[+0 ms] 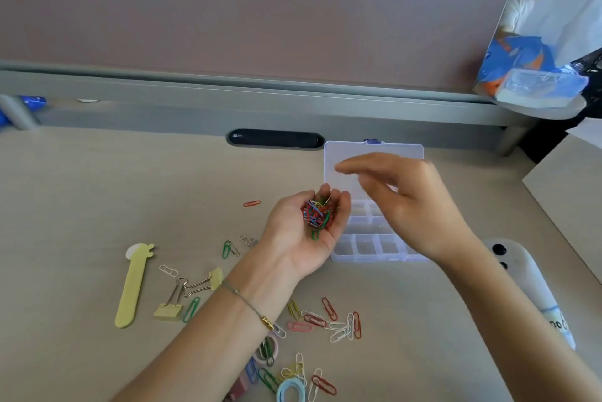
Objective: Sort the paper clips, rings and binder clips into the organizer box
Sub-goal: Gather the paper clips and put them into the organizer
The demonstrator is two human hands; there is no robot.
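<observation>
Soft, even daylight; wide-angle bend at the edges

The desk (pixel 97 180) is brightly and evenly lit, with only faint, short shadows under the right hand (pixel 400 203) and the binder clips (pixel 182 297); the light perhaps comes from the upper right, where the corner is washed out nearly white. The right hand is smeared by motion blur, its fingertips soft. The divider rail (pixel 260 89) bows with lens distortion, and things at the frame's bottom and right edges look stretched and slightly soft. No hard glare on the desk.
</observation>
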